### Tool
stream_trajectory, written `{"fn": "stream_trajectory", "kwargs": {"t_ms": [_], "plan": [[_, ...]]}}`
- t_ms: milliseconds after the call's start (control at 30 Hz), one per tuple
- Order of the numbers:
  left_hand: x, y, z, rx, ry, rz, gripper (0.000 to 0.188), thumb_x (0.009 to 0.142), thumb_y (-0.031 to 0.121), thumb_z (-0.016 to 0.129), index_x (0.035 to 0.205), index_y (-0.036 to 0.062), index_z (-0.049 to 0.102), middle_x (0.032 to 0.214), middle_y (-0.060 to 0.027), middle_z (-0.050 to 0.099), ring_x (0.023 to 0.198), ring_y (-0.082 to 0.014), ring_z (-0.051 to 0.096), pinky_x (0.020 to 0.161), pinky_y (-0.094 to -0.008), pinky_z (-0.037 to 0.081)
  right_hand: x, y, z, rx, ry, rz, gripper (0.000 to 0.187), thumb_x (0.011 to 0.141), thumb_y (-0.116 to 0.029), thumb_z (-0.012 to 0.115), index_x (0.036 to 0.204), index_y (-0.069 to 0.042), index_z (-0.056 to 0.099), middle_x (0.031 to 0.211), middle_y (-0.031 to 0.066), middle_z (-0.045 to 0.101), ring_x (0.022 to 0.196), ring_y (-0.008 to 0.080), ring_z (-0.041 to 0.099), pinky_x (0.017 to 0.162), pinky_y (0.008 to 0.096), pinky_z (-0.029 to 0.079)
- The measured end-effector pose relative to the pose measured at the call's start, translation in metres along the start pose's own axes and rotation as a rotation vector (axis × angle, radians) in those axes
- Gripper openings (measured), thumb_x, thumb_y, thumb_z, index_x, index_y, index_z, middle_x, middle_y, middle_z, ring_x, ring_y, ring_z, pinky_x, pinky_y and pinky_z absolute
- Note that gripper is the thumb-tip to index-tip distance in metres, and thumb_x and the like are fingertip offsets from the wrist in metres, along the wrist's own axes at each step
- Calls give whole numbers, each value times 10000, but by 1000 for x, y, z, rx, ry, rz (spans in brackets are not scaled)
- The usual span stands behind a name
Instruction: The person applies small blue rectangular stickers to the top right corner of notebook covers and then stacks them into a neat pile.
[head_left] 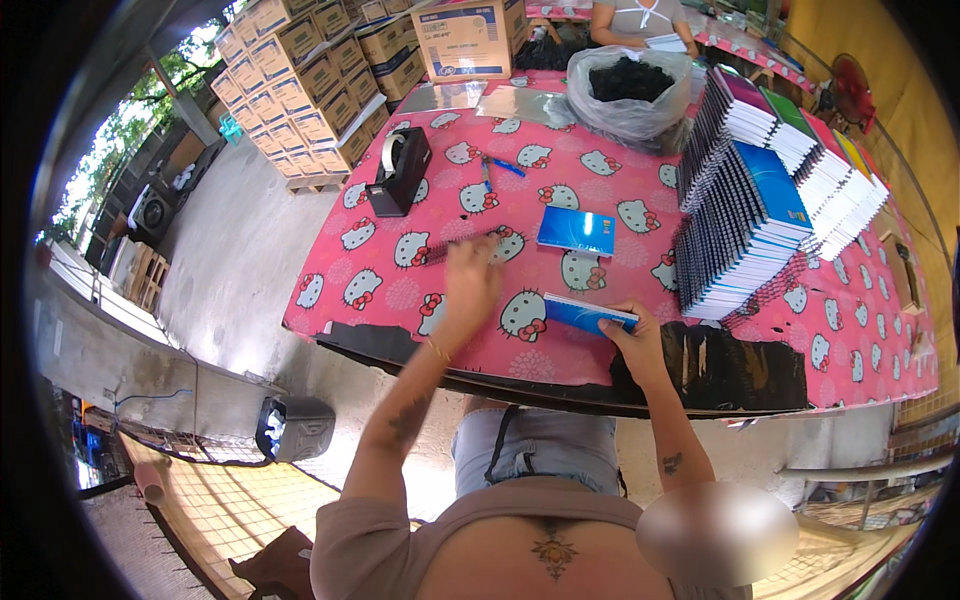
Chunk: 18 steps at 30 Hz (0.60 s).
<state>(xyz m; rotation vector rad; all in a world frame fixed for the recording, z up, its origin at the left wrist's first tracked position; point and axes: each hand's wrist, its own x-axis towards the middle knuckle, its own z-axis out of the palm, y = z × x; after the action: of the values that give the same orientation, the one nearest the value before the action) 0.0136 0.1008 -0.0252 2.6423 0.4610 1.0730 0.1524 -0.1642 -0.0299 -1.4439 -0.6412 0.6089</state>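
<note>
My right hand grips a small blue-covered notebook at its right end, thumb on the cover, tilted just above the near part of the table. To its left, my left hand is blurred by motion, its fingers closed around a dark spiral binding coil that sticks out on both sides. Another blue notebook lies flat beyond the held one. At the right stands a tall stack of blue spiral notebooks, their black coils facing left.
A pink patterned cloth covers the table. On it are a black tape dispenser, blue pens, a clear bag of black coils and more colored notebooks. Cartons are piled beyond; another person sits across.
</note>
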Motion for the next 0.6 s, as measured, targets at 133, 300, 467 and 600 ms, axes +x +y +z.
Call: {"fn": "stream_trajectory", "kwargs": {"t_ms": [133, 300, 467, 600], "plan": [[21, -53, -5, 235, -138, 100, 249, 876, 86, 627, 1118, 28, 626, 1024, -162, 591, 884, -354, 585, 793, -463, 489, 7, 7, 8, -12, -69, -42, 243, 880, -58, 686, 1120, -23, 667, 884, -12, 620, 816, 66, 529, 771, 233, 437], [12, -29, 4, 126, 1, 69, 205, 923, 95, 580, 1117, 34, 603, 982, -151, 570, 868, -341, 585, 749, -440, 486, 8, 2, 15, -2, -169, -82, 294, 897, -39, 661, 1191, -15, 663, 1009, 12, 658, 890, 83, 562, 828, 247, 450], [-3, 38, -26, -248, -73, -27, 217, 968, 137, 565, 1142, 25, 631, 920, -144, 598, 776, -316, 603, 681, -400, 486, 9, 9, 11, -2, -163, -108, 261, 917, -36, 644, 1175, 6, 659, 1047, 20, 668, 939, 91, 576, 866, 252, 455], [-18, 55, -40, -432, -159, -49, 207, 934, 101, 638, 1107, -2, 689, 911, -134, 659, 772, -241, 649, 686, -323, 517, 9, 10, 13, 20, -172, -114, 248, 930, -50, 637, 1172, 4, 658, 1054, 26, 669, 949, 96, 583, 873, 252, 458]]}}
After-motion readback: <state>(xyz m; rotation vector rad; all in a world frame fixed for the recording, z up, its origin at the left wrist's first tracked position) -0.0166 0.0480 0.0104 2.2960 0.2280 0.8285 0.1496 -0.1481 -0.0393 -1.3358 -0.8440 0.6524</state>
